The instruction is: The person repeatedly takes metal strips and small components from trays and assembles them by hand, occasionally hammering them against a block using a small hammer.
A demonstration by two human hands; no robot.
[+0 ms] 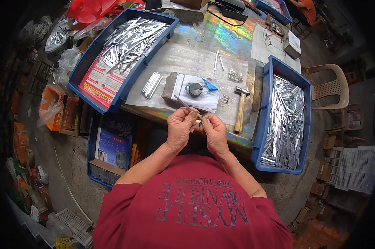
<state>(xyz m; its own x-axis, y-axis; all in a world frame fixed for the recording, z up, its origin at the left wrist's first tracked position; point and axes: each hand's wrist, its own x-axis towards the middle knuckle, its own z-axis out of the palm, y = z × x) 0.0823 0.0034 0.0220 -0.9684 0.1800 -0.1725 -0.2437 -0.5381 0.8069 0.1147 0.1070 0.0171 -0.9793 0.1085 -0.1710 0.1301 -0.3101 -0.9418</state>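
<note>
My left hand [179, 129] pinches a slim grey metal strip [182, 102] that points up and away to the left. Close beside it, my right hand [214, 133] has its thumb and fingertips pressed together at the strip's near end; whatever small piece is in them is hidden. Just beyond both hands is a block [169, 86] topped with white paper [207, 102], on which rest a round dark tin [194, 89] and a scrap of blue film [210, 84]. To the right lies a hammer [241, 110], with small loose metal parts [224, 99] between it and the block.
Blue bins full of metal strips flank me, one left [123, 97] and one right [260, 139]. A row of strips [152, 85], two single strips [219, 61] and a bag of small parts [235, 75] lie on the table. A plastic chair [330, 87] stands at right.
</note>
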